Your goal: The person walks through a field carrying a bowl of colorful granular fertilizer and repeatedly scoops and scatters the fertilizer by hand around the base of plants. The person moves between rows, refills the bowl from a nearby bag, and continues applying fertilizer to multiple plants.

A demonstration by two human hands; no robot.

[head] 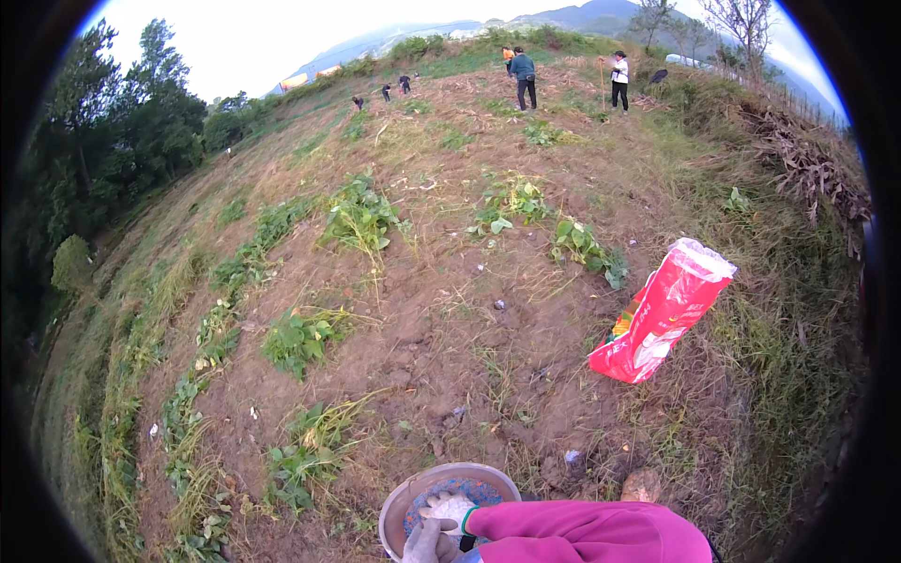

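Note:
A round basin stands at the bottom of the view, holding blue granules mixed with some orange ones. My right hand, in a white glove with a green cuff, reaches into the basin from the right and touches the granules. Its fingertips are partly lost among them. My left hand, in a grey glove, is at the basin's near side, just below the right one. The lower picture edge cuts it off, so its grip is unclear. A magenta sleeve covers the right forearm and hides part of the basin.
A red plastic sack bearing print stands ahead on the right. Leafy plants grow across the bare soil, with small clumps of granules on it. A muddy shoe shows beside the sleeve. Several people are farther up the field.

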